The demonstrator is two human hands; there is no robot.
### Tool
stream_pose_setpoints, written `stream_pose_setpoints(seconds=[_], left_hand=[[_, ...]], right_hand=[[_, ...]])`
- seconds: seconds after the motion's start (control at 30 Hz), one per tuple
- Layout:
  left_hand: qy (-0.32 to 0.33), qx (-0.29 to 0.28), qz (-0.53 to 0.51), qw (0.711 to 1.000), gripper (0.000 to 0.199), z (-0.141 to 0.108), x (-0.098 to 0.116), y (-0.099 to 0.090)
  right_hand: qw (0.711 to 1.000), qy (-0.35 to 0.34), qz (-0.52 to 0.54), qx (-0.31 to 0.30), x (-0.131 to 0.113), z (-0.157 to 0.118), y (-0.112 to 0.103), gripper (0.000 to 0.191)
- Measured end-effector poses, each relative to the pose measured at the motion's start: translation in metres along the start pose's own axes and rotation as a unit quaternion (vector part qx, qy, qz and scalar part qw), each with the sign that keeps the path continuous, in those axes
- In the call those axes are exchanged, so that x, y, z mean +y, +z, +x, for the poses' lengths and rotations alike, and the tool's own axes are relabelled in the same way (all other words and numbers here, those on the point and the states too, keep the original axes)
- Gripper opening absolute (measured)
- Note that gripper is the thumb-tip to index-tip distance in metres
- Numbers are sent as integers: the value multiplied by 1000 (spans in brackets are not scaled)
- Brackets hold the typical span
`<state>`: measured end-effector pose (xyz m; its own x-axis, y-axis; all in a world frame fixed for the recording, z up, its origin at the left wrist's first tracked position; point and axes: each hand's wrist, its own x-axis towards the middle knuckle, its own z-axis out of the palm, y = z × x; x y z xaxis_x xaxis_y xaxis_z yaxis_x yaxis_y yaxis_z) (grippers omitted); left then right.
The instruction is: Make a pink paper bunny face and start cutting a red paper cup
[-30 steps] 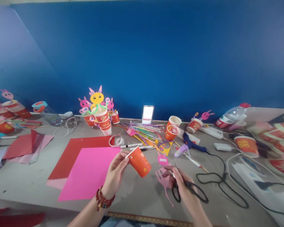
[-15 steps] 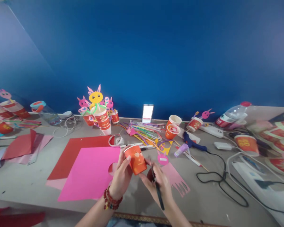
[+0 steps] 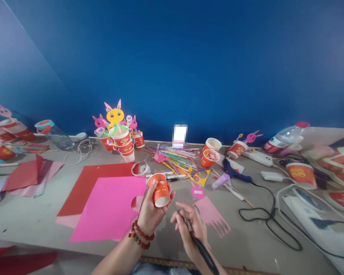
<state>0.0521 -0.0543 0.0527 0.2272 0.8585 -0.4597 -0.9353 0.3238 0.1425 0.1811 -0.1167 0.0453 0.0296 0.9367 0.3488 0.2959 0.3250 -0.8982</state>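
Observation:
My left hand (image 3: 152,208) is wrapped around an orange paper cup (image 3: 161,192). The cup is tilted, with its pale base turned towards me. Just to the right, my right hand (image 3: 190,228) holds black-handled scissors (image 3: 202,250); the handle points back along my wrist and the thin tip lies near the cup without touching it. Left of the cup lies a bright pink sheet (image 3: 109,208) with a rounded cut in its edge, partly over a red sheet (image 3: 84,191). A pink fringed paper piece (image 3: 213,217) and a pink bunny-head cutout (image 3: 197,191) lie right of my hands.
Behind are loose coloured sticks (image 3: 177,158), a roll of tape (image 3: 140,169) and markers. Stacked cups with a yellow bunny face (image 3: 115,115) stand back left. To the right are two cups (image 3: 210,157), a purple glue stick (image 3: 220,181), a blue glue gun (image 3: 235,172) and cords (image 3: 271,219).
The cup has been tipped so its base faces me. My right hand has drawn slightly down and away from it, and the scissors now lie back along the wrist.

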Motion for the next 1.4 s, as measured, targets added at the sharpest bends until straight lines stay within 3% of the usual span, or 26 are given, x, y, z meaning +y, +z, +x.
stream_pose_setpoints(seconds=[0.17, 0.3, 0.63, 0.93, 1.4], left_hand=[[-43, -10, -70, 997, 21, 0, -2, 7], [-46, -17, -62, 997, 22, -4, -3, 12], [-13, -24, -44, 999, 29, -5, -4, 14], [-30, -31, -32, 999, 36, -6, -5, 14], [-49, -36, -55, 997, 33, -7, -5, 16]], right_hand=[[1000, 5, 4, -12, -7, 1, 11, 8], [1000, 0, -20, -15, -10, 6, 11, 5], [999, -4, -18, -44, -3, 5, 11, 8], [998, -8, -18, -56, 4, 4, 10, 9], [998, -17, -31, -52, -7, 9, 7, 11]])
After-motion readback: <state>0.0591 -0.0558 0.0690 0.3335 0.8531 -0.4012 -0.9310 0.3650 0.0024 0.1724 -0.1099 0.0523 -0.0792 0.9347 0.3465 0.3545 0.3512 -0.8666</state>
